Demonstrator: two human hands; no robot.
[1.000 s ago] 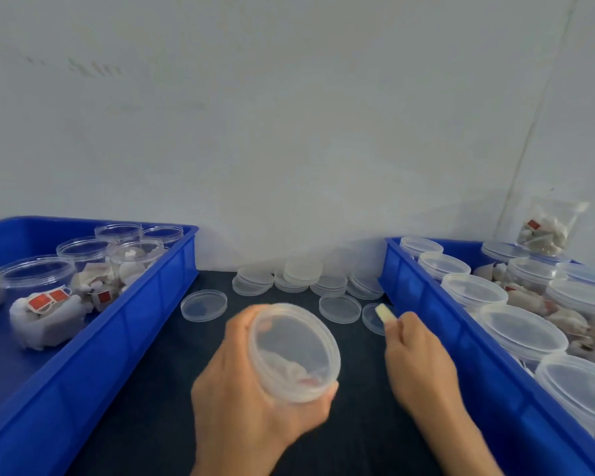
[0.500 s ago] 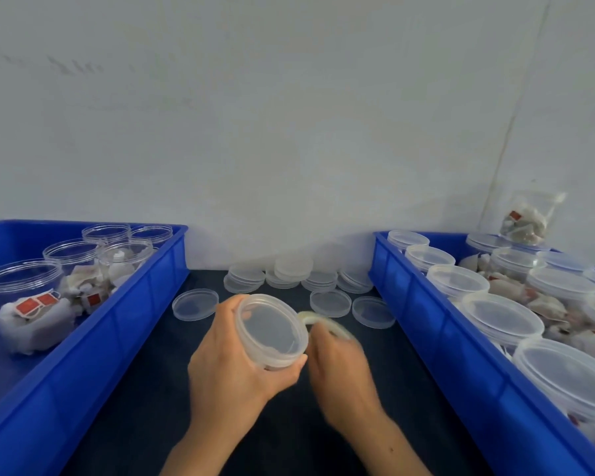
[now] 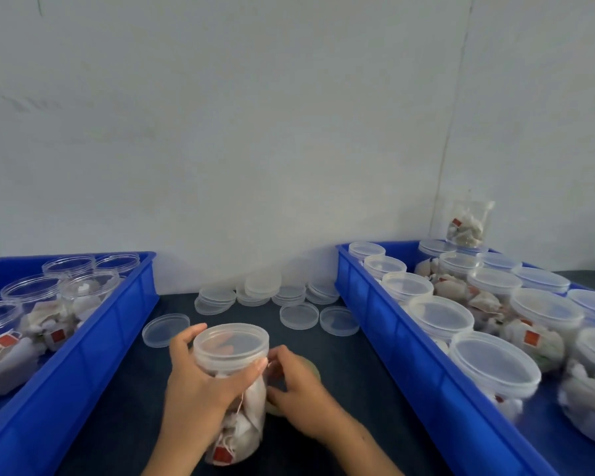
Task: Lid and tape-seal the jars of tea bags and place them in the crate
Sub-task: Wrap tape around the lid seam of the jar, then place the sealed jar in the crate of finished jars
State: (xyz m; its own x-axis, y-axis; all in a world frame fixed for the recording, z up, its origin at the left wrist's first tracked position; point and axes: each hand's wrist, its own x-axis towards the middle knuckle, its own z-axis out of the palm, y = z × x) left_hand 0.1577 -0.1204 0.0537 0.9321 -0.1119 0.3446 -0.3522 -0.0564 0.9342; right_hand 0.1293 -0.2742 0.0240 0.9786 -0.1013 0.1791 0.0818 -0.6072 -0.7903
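Observation:
A clear jar of tea bags (image 3: 236, 400) with a translucent lid (image 3: 231, 345) stands upright at the centre front. My left hand (image 3: 200, 383) grips it around the upper wall just under the lid. My right hand (image 3: 296, 389) is at the jar's right side, fingers curled against the wall below the lid; a roll of tape (image 3: 311, 367) shows partly behind this hand. Whether the fingers pinch a tape end is hidden. The blue crate on the right (image 3: 392, 341) holds several lidded jars. The blue crate on the left (image 3: 93, 341) holds several open jars of tea bags.
Loose lids lie stacked and scattered (image 3: 261, 293) on the dark table (image 3: 340, 372) between the crates, one single lid (image 3: 165, 329) near the left crate. One jar (image 3: 468, 223) stands atop others at the far right corner. A white wall rises close behind.
The jar went from tilted with its lid facing me to upright and lower. My right hand came from reaching far right, then closed in against the jar's right side. The camera tilted.

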